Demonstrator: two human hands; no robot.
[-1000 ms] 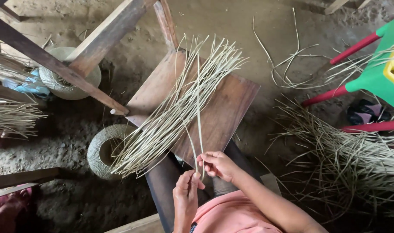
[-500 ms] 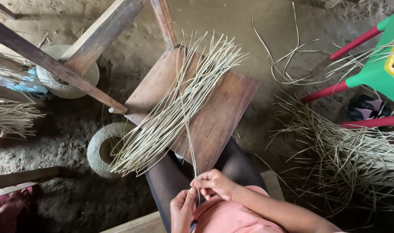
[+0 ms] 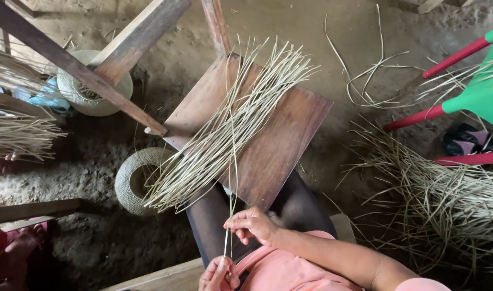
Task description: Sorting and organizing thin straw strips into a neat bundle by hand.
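At six o'clock in the head view, both hands work a single pale strip (image 3: 233, 178) that runs up from the lap to the bundle. Right hand (image 3: 255, 226), just above the pink-clothed lap, has its fingers (image 3: 237, 222) pinched on the strip; left hand (image 3: 218, 274), at the bottom edge directly below, has its fingers closed around the strip's lower end. The two hands sit near each other, not touching. Strip stands nearly upright between them and rises toward twelve o'clock. Bundle of pale strips (image 3: 230, 124) lies slantwise on a brown wooden board (image 3: 287, 140), fanned out at the one o'clock end and at the seven o'clock end, where the tips overhang the board's edge. Board rests tilted across the person's dark-clad legs. Small woven basket (image 3: 129, 180) sits on the earth floor at nine o'clock of the hands, just beside the overhanging tips. Second woven basket (image 3: 78, 97) lies at ten o'clock, partly under a wooden beam (image 3: 79, 73). Loose heap of strips (image 3: 446, 199) spreads over the floor at three o'clock; green and red plastic stool (image 3: 473, 91) stands at two o'clock.
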